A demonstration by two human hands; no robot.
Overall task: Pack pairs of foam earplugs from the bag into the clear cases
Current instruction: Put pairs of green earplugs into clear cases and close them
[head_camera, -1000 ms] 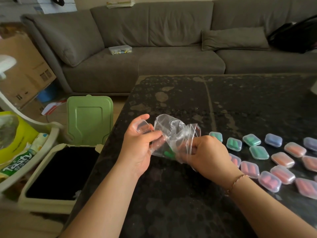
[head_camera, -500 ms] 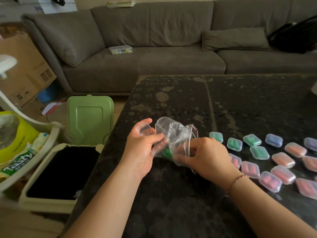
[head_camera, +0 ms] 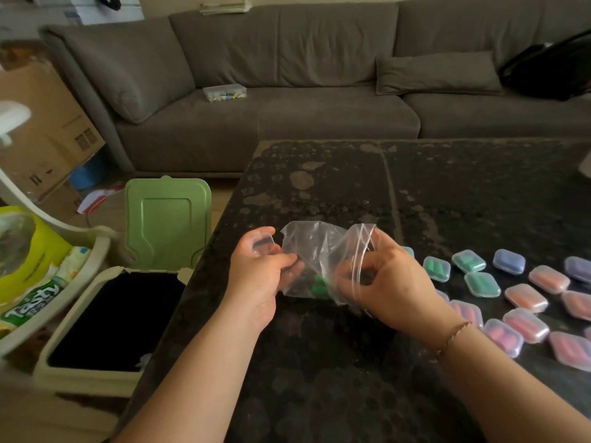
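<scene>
Reaching the last green earplugs [head_camera: 319, 286] is what the coming move turns on, as I read it, and they lie low in the bag [head_camera: 323, 251], sunk to its bottom fold, between my two hands and just above the surface [head_camera: 319, 362]. Their long axis runs roughly left to right, slightly tilted. My right hand [head_camera: 388, 282] is the nearer one: its grip is pinched narrow on the crumpled plastic at the bag's open side, with the earplugs just beside and to the left of its fingertips, lower than the pinch. Whether any finger is already inside the bag I cannot tell through the folds. My left hand [head_camera: 259, 276] pinches the opposite edge of the bag between thumb and fingers while also holding an empty clear case [head_camera: 263, 243] up near the thumb, so its grip is fully occupied. The case sits above and left of the earplugs, close by. The filled cases [head_camera: 524, 297] lie in rows on the surface off to the right.
</scene>
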